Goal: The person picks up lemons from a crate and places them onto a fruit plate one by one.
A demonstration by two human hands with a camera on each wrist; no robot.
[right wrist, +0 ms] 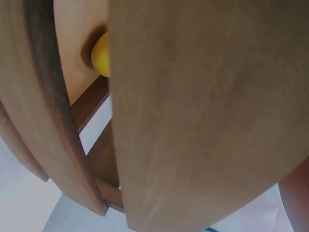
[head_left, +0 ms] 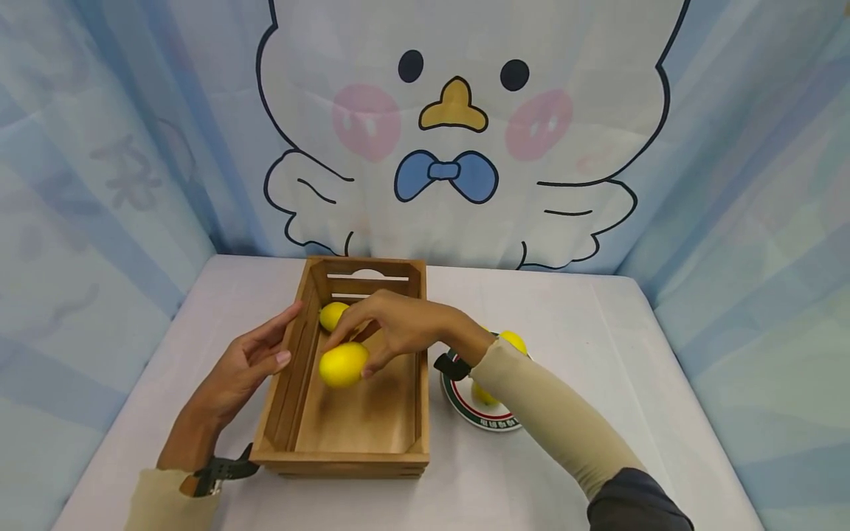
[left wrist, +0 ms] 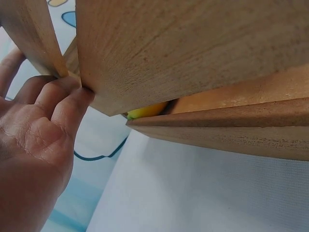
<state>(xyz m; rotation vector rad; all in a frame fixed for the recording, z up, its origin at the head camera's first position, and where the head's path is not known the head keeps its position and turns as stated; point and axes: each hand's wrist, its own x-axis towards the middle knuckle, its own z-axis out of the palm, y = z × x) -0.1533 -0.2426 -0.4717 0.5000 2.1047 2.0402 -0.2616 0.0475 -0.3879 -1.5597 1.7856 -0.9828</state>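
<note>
My right hand (head_left: 406,324) pinches a yellow lemon (head_left: 344,365) between fingers and thumb, inside the outline of a slatted wooden crate (head_left: 339,467). Another lemon (head_left: 333,316) lies at the crate's far left, partly behind that hand. On the crate's left side rests my left hand (head_left: 240,375), its index finger and thumb along the upper edge. In the left wrist view its fingers (left wrist: 65,104) touch the slats, and some tips are hidden in the gap. Through the slats in the right wrist view, part of a lemon (right wrist: 101,57) is visible.
Right of the crate, partly under my right forearm, stands a round plate (head_left: 458,404) with a green and red rim. It bears lemons, among them one at the back (head_left: 513,341). A white cloth covers the table (head_left: 598,369); printed curtains (head_left: 451,228) enclose it.
</note>
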